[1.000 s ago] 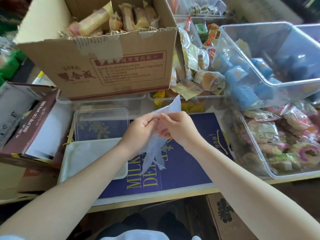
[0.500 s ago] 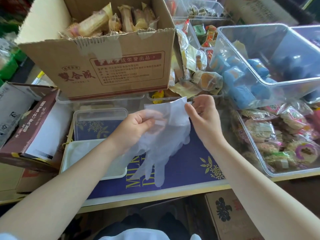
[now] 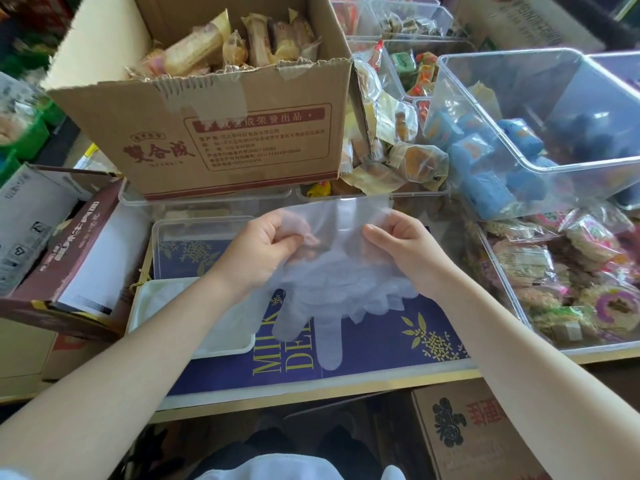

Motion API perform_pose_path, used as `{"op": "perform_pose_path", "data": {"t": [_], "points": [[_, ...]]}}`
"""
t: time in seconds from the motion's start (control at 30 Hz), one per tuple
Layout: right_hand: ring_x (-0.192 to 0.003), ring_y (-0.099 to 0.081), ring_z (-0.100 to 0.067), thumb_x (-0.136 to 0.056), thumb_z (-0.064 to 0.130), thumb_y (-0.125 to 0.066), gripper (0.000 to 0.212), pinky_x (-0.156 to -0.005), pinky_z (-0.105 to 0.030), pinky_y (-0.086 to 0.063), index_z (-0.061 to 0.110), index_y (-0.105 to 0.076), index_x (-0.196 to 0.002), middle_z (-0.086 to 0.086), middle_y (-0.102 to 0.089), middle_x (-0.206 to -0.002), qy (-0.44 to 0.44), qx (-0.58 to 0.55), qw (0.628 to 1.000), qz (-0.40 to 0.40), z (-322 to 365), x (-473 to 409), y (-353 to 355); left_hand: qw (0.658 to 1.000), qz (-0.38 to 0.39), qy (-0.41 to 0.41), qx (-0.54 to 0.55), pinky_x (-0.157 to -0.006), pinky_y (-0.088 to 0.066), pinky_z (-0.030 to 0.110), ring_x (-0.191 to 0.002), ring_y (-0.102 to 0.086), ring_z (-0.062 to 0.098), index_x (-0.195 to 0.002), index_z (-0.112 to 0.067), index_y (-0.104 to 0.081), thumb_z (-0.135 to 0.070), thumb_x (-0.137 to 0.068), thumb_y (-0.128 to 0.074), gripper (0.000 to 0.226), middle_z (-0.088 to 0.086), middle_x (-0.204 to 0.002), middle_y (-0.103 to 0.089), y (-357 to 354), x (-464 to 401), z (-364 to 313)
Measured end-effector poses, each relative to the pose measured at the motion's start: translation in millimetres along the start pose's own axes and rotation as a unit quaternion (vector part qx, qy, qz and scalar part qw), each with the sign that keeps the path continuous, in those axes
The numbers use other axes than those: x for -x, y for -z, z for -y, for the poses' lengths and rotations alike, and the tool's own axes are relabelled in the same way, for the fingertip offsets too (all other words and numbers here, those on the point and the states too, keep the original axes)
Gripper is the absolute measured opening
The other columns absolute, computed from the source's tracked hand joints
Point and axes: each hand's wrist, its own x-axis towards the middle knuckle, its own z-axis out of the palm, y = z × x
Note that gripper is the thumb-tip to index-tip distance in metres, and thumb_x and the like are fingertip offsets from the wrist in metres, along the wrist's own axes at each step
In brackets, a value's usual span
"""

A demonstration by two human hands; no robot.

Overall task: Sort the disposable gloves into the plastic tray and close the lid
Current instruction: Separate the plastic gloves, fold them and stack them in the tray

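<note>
2 hands hold 1 clear disposable glove point(image 3: 322, 285) spread in the air above the blue printed box point(image 3: 391, 327): the left hand point(image 3: 263, 244) pinches the left corner of the cuff, the right hand point(image 3: 401, 244) pinches the right corner, and the glove's fingers hang down toward the near table edge point(image 3: 311, 400). Just left of the glove, the shallow plastic tray point(image 3: 194, 320) lies open on the blue box with pale, filmy contents that I cannot make out; its clear lid point(image 3: 194, 244) lies just behind it. Behind the hands, a cardboard carton point(image 3: 225, 133) holds wrapped pastries. To the right, a tilted clear bin point(image 3: 540, 133) holds blue packets, and a lower clear bin point(image 3: 568, 282) holds pink and green wrapped snacks. An open brown box point(image 3: 62, 251) sits at the left. Between carton, bins and table edge, bare blue box top shows only beneath and right of the glove.
</note>
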Motion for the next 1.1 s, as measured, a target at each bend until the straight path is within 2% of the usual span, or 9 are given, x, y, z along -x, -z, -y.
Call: {"op": "perform_pose_path", "data": {"t": [0.13, 0.23, 0.43, 0.53, 0.6, 0.7, 0.87, 0.97, 1.1], "points": [[-0.076, -0.065, -0.024, -0.092, 0.016, -0.057, 0.006, -0.075, -0.048, -0.053, 0.018, -0.062, -0.092, -0.003, -0.070, -0.081, 0.021, 0.005, 0.999, -0.025, 6, -1, -1, 0.999, 0.010, 0.038, 0.023, -0.063, -0.049, 0.016, -0.068, -0.069, 0.011, -0.095, -0.018, -0.055, -0.002, -0.085, -0.060, 0.019, -0.003, -0.078, -0.073, 1, -1, -1], [-0.078, -0.068, -0.020, -0.094, 0.012, -0.054, 0.011, -0.079, -0.046, -0.053, 0.020, -0.062, -0.092, 0.001, -0.071, -0.082, 0.030, -0.033, 0.998, -0.033, 8, -5, 6, 0.987, 0.063, 0.136, -0.063, -0.063, -0.049, 0.016, -0.063, -0.067, 0.009, -0.099, -0.019, -0.057, -0.020, -0.088, -0.059, 0.011, 0.000, -0.078, -0.071, 5, 0, -2], [-0.061, -0.066, -0.011, -0.093, -0.003, -0.043, 0.021, -0.055, -0.024, -0.056, 0.010, -0.059, -0.092, 0.001, -0.069, -0.073, -0.029, -0.184, 0.981, 0.053, 3, -13, 26, 0.944, 0.248, 0.218, -0.007, -0.060, -0.049, 0.022, -0.062, -0.063, 0.018, -0.084, -0.022, -0.072, -0.059, -0.066, -0.072, 0.041, 0.005, -0.072, -0.067, 24, 3, 10], [-0.059, -0.065, -0.012, -0.095, -0.001, -0.043, 0.023, -0.053, -0.025, -0.056, 0.012, -0.061, -0.093, -0.002, -0.068, -0.074, -0.086, -0.216, 0.972, 0.037, -9, -19, 30, 0.923, 0.275, 0.265, 0.047, -0.059, -0.048, 0.025, -0.061, -0.060, 0.019, -0.092, -0.020, -0.071, -0.052, -0.066, -0.076, 0.042, 0.004, -0.068, -0.063, 24, 2, 22], [-0.061, -0.062, -0.014, -0.097, 0.004, -0.043, 0.023, -0.055, -0.028, -0.053, 0.016, -0.062, -0.090, -0.003, -0.065, -0.077, -0.114, -0.161, 0.980, 0.023, -24, -23, 28, 0.919, 0.264, 0.288, 0.042, -0.061, -0.047, 0.024, -0.060, -0.055, 0.016, -0.090, -0.016, -0.069, -0.031, -0.084, -0.067, 0.015, 0.000, -0.063, -0.058, 17, 2, 36], [-0.060, -0.054, -0.014, -0.099, 0.025, -0.046, 0.016, -0.058, -0.032, -0.045, 0.017, -0.058, -0.092, -0.003, -0.055, -0.076, -0.186, -0.037, 0.982, 0.012, -55, -31, 20, 0.924, 0.204, 0.322, 0.011, -0.065, -0.042, 0.027, -0.054, -0.052, 0.011, -0.082, -0.015, -0.064, -0.013, -0.095, -0.051, 0.018, -0.004, -0.057, -0.051, 5, 1, 61], [-0.069, -0.044, -0.022, -0.084, 0.058, -0.055, 0.057, -0.057, -0.027, -0.032, 0.005, -0.063, -0.103, -0.005, -0.050, -0.077, -0.308, 0.044, 0.949, 0.062, -107, -35, 20, 0.917, 0.080, 0.390, -0.016, -0.054, -0.046, 0.018, -0.048, -0.053, 0.007, -0.088, -0.007, -0.058, -0.012, -0.095, -0.051, 0.011, -0.003, -0.056, -0.053, -3, -3, 101], [-0.066, -0.059, -0.016, -0.079, 0.045, -0.069, 0.035, -0.058, -0.025, -0.042, 0.012, -0.066, -0.090, 0.001, -0.065, -0.072, -0.273, 0.095, 0.950, 0.117, -130, -28, 20, 0.912, 0.037, 0.408, 0.011, -0.053, -0.044, 0.018, -0.046, -0.051, 0.007, -0.084, -0.007, -0.056, -0.008, -0.095, -0.048, 0.014, -0.001, -0.056, -0.052, -10, -6, 116], [-0.068, -0.067, -0.015, -0.082, 0.015, -0.071, 0.009, -0.061, -0.024, -0.051, 0.015, -0.065, -0.089, 0.003, -0.070, -0.075, -0.250, 0.030, 0.960, 0.120, -140, -30, 18, 0.917, 0.029, 0.398, 0.005, -0.049, -0.043, 0.015, -0.058, -0.053, 0.009, -0.083, -0.012, -0.060, -0.008, -0.093, -0.052, 0.013, 0.000, -0.068, -0.057, -15, -9, 123]]}}
